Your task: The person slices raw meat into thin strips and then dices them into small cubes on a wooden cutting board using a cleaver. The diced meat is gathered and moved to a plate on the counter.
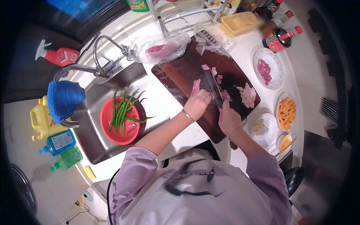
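My right hand (229, 118) grips the handle of a kitchen knife (213, 85), whose blade lies over the dark wooden cutting board (177, 81). Under the curled fingers of my left hand (198, 104) is a strip of raw meat (195, 86), pressed to the board just left of the blade. Small cut pieces of meat (219, 78) lie along the blade's right side. Further right on the board sits a heap of pale chopped meat or fat (248, 95). A clear plastic bag (174, 46) with a larger piece of raw meat (156, 50) rests at the board's upper left.
Left is a steel sink (92, 123) holding a red bowl (105, 123) of green chili peppers (121, 111). On the right stand a plate of chopped meat (264, 72), a dish of orange chunks (287, 114), a white bowl (268, 121) and sauce bottles (278, 39). A faucet (81, 67) arches over the sink.
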Demonstrator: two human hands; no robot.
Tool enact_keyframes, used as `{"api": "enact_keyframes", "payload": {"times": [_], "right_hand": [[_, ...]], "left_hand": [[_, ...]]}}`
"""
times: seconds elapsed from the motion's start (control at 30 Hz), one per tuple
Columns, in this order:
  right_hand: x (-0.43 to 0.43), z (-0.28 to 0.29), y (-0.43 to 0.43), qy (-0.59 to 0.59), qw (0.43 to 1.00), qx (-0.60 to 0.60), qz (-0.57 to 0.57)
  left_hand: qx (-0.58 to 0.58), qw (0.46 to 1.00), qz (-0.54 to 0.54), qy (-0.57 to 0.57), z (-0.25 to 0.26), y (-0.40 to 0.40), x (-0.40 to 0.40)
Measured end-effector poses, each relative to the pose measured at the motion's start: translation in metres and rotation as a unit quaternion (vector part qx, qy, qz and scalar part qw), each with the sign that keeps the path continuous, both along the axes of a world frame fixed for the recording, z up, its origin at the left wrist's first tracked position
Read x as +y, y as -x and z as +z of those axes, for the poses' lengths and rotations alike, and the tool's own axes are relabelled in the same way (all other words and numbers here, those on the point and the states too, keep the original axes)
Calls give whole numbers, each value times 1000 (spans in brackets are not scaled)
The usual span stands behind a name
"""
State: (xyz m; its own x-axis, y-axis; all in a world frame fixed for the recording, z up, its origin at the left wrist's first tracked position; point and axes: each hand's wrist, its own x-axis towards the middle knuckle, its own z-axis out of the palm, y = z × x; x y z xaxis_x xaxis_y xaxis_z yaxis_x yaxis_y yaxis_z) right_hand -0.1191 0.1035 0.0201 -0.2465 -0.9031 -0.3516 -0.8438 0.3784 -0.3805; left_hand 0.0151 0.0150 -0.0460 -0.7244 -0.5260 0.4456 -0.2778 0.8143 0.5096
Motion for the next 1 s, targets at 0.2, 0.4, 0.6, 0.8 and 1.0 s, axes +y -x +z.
{"api": "enact_keyframes", "payload": {"times": [0.2,0.4,0.6,0.8,1.0], "right_hand": [[-52,-18,8,142,990,-2,-2],[-11,-19,22,70,996,-29,-44],[-15,-5,12,164,986,-32,-13],[-16,-18,7,197,980,-24,-4],[-38,-15,-1,134,990,32,6]], "left_hand": [[-12,999,-26,-23,2,-2,3],[22,999,-27,-39,6,-14,6],[6,999,-26,-31,4,-16,4],[-1,1000,-24,-14,4,-14,2],[-10,999,-37,20,6,-9,-2]]}}
